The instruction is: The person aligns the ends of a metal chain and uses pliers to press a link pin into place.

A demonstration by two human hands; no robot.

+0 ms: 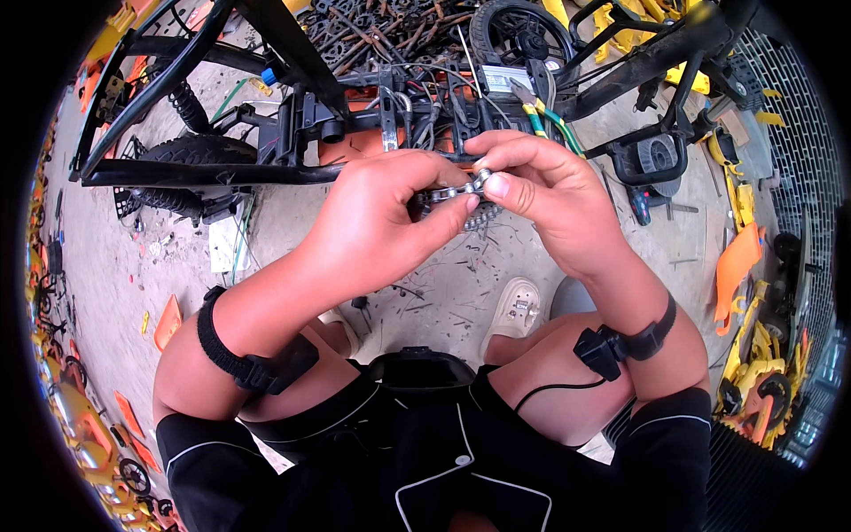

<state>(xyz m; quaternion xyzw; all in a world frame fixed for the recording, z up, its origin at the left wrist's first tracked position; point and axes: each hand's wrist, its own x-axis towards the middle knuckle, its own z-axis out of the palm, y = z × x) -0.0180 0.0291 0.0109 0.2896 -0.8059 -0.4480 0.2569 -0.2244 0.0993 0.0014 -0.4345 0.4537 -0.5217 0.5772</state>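
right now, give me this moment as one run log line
left hand: pinching metal chain | right hand: pinching same chain | beyond hands: black frame, yellow-green-handled pliers

A pale grey concrete floor (97, 253) is stretching across the space, with dark scraps (359, 302) lying scattered over it. A heap of rusty and black metal parts (377, 35) is filling the far end. Yellow and orange parts (80, 417) are crowding the left edge. An orange panel (740, 266) is lying at right, where a dark brick-patterned surface (789, 97) with pale joints is curving along the rim. Bright light is falling on the floor.
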